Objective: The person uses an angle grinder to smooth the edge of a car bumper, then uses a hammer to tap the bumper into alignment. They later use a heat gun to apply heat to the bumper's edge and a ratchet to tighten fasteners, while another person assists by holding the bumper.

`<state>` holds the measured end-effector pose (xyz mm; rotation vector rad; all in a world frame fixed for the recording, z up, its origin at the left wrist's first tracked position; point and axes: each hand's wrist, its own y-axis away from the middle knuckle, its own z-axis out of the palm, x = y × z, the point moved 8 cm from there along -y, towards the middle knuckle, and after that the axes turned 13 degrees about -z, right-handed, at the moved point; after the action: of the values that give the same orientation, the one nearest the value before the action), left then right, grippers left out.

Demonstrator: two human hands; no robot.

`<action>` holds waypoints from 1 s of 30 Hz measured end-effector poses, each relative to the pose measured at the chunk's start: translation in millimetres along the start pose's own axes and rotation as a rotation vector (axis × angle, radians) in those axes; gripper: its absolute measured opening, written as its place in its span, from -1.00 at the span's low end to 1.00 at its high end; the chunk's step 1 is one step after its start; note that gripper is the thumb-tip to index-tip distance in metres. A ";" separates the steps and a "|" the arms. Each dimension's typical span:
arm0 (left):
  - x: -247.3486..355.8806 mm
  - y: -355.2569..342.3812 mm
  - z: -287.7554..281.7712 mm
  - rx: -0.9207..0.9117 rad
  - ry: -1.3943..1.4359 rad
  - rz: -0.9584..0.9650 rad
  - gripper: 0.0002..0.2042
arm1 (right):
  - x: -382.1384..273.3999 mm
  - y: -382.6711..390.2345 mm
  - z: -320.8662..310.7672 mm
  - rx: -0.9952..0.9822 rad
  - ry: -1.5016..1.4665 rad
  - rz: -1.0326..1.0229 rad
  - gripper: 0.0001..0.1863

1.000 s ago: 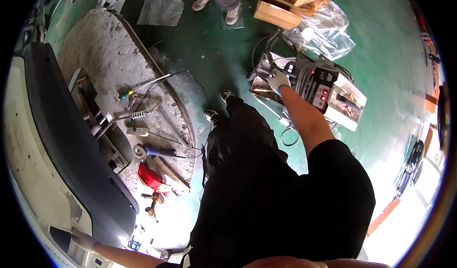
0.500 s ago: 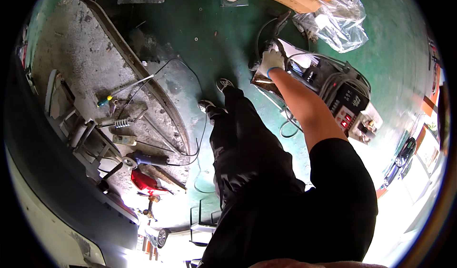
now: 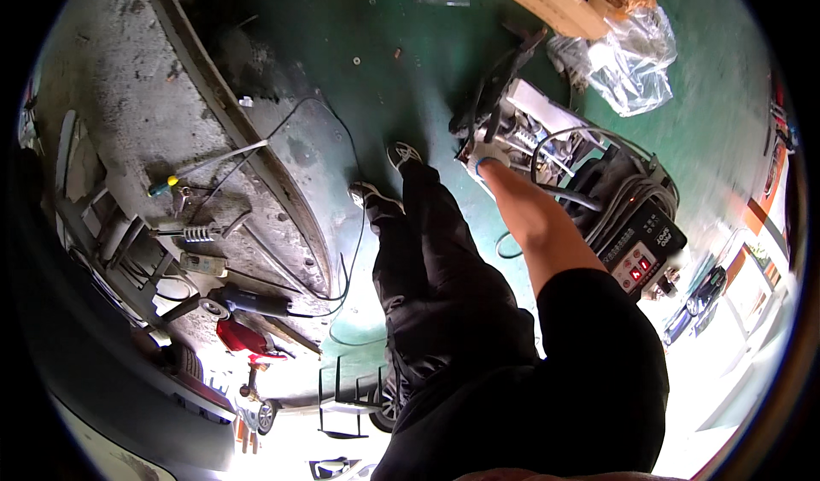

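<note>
My right hand [image 3: 488, 152], in a whitish work glove with a blue cuff, reaches down at the near left end of a wheeled machine cart. Its fingers are hidden by the cart's edge and poor detail, so I cannot tell whether it grips anything. Metal tools [image 3: 528, 136] lie crowded in the cart's open tray just beyond it. Black cables [image 3: 504, 75] and a dark handle rise over the tray's far end. Grey cable [image 3: 636, 203] is coiled behind the control box [image 3: 645, 246], which has a lit red display. My left hand is out of view.
On the concrete at left lie a long screwdriver [image 3: 162, 186], a coil spring tool [image 3: 201, 233], a corded angle grinder [image 3: 248, 300] and a red piece [image 3: 242, 337]. A raised metal rail [image 3: 218, 88] curves past them. Cardboard boxes [image 3: 555, 2] and clear plastic [image 3: 636, 62] sit beyond the cart.
My right hand has moved from the far end of the tray, back and lower, to the cart's near left edge. The tools in the tray now show more. The view has shifted slightly.
</note>
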<state>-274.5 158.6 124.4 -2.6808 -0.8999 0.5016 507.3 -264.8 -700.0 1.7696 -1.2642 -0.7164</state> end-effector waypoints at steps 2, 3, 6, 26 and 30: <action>24.8 9.7 15.9 -0.039 0.050 0.104 -0.18 | -48.4 10.4 -0.2 -0.140 0.201 -0.381 -0.51; 40.6 23.4 24.7 -0.069 0.086 0.169 -0.18 | -71.1 24.3 -9.0 -0.208 0.237 -0.487 -0.49; 83.1 94.8 42.1 -0.224 0.245 0.370 -0.20 | -152.3 178.5 -113.2 -0.144 0.092 -0.694 -0.45; 406.2 569.1 82.4 -2.044 1.644 0.401 -0.82 | -69.6 466.0 -182.0 -0.460 -0.956 -0.837 -0.26; 375.7 563.7 -5.3 -1.298 1.166 1.143 -0.69 | -182.6 463.4 -220.2 -0.668 -1.389 -0.834 0.07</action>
<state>305.9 -43.5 -160.4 -3.2004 1.0545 -1.9264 407.6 -98.5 -191.1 1.0288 -0.7035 -2.7520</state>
